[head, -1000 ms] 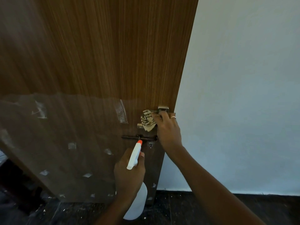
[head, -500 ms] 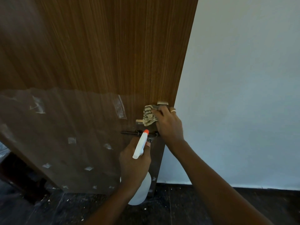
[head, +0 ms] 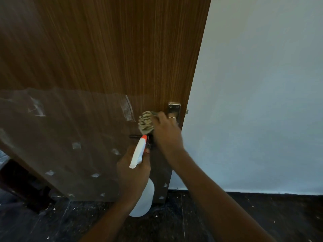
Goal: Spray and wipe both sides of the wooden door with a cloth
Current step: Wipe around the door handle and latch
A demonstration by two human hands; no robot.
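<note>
The brown wooden door (head: 108, 49) fills the left and middle of the view. Clear plastic film (head: 57, 137) with tape patches covers its lower half. My right hand (head: 166, 131) presses a bunched striped cloth (head: 146, 122) against the door just left of the metal handle plate (head: 173, 108), and the cloth hides the lever. My left hand (head: 132, 173) grips a white spray bottle (head: 142, 201) below it, its orange-tipped nozzle (head: 143, 137) aimed at the door near a dark latch bolt (head: 134, 136).
A pale wall (head: 262, 102) stands to the right of the door's edge. The floor (head: 192, 224) is dark and speckled with white debris. A dark gap (head: 17, 180) shows at lower left beyond the door.
The spray bottle has risen toward the latch bolt. My right hand has slid the cloth left and down off the handle plate, which now shows its two screws.
</note>
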